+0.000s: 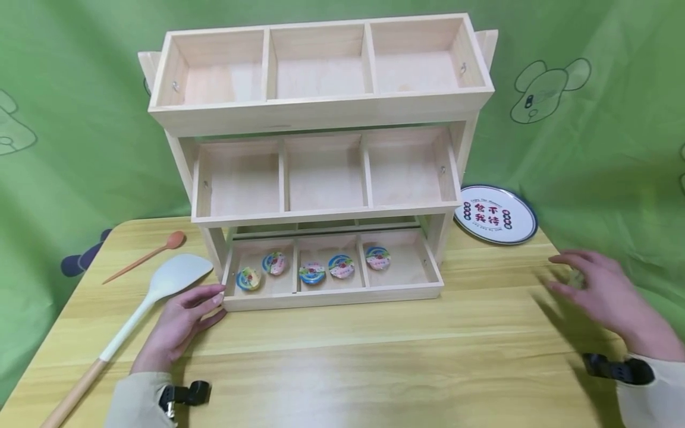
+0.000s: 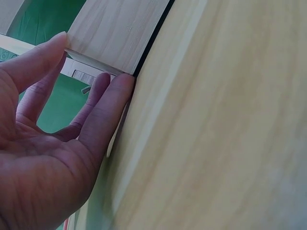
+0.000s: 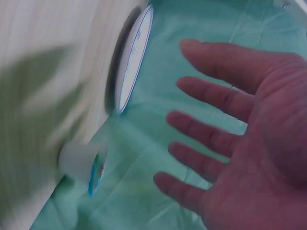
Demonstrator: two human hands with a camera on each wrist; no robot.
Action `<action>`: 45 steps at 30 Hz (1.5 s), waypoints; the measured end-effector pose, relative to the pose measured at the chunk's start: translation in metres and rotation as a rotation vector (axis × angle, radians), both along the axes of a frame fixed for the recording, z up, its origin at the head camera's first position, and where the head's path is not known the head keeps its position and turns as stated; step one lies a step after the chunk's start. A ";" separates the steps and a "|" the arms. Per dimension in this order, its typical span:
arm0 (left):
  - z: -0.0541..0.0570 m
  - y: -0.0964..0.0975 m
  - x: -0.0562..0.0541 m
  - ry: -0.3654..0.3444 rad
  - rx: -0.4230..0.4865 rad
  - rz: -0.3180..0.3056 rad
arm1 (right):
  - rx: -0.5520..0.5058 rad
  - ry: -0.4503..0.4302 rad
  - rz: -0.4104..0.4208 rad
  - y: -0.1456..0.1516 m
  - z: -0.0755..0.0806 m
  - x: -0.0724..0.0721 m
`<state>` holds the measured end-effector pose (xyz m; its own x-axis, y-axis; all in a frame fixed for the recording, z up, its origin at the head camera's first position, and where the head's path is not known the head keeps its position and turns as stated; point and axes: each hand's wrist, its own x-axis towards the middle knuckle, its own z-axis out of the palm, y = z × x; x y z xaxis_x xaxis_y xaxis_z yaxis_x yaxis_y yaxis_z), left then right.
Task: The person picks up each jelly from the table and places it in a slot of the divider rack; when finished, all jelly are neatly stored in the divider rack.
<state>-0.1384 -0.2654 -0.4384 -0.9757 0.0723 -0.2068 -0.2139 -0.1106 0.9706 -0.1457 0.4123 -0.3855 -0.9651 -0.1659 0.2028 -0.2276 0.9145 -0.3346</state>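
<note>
A three-tier wooden shelf [image 1: 321,113] stands at the back, each tier split into three compartments. My left hand [image 1: 184,324] holds the front left corner of its bottom tray [image 1: 332,298]; in the left wrist view, fingertips sit at the upper and lower corners of the tray's end [image 2: 120,38]. Small jelly cups [image 1: 313,273] lie in that tray: two in the left compartment, two in the middle, one in the right. At the table's right edge, my right hand [image 1: 605,291] has its fingers spread, apart from another jelly cup [image 3: 79,160], which stands on the table.
A white spatula [image 1: 179,274] with a wooden handle lies left of the shelf, beyond it a small orange spoon [image 1: 175,240]. Right of the shelf is a white plate [image 1: 495,215] with a blue rim. A green curtain [image 1: 605,148] hangs behind the wooden table [image 1: 374,368].
</note>
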 end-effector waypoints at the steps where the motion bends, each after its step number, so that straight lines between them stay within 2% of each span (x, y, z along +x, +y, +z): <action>1: 0.000 0.000 0.000 0.000 -0.002 0.000 | 0.016 0.006 -0.011 0.005 -0.002 0.001; 4: 0.001 0.001 -0.001 -0.005 -0.008 0.000 | 0.068 -0.018 -0.060 0.017 -0.007 0.004; 10: 0.001 0.000 0.000 -0.006 -0.020 -0.004 | 0.094 -0.169 -0.167 0.033 -0.012 0.006; 16: 0.001 0.001 0.001 -0.010 -0.013 0.004 | 0.134 -0.253 -0.181 0.040 -0.016 0.002; 21: 0.001 0.001 0.001 -0.005 -0.009 0.001 | 0.151 -0.243 -0.165 0.041 -0.016 -0.002; 28: 0.001 0.000 0.000 -0.003 -0.004 0.003 | 0.183 -0.204 -0.095 0.042 -0.018 -0.010; 33: 0.001 0.000 0.001 -0.003 -0.010 0.002 | 0.204 -0.179 -0.059 0.039 -0.019 -0.009; 41: 0.001 0.001 0.001 -0.008 -0.017 0.005 | 0.137 -0.205 -0.020 0.023 -0.014 -0.007; 45: 0.001 0.001 0.001 -0.006 -0.019 0.002 | 0.109 -0.178 0.005 0.012 -0.012 -0.004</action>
<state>-0.1374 -0.2647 -0.4372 -0.9746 0.0666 -0.2140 -0.2196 -0.0927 0.9712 -0.1502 0.4241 -0.3975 -0.9831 -0.1828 0.0096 -0.1786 0.9463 -0.2695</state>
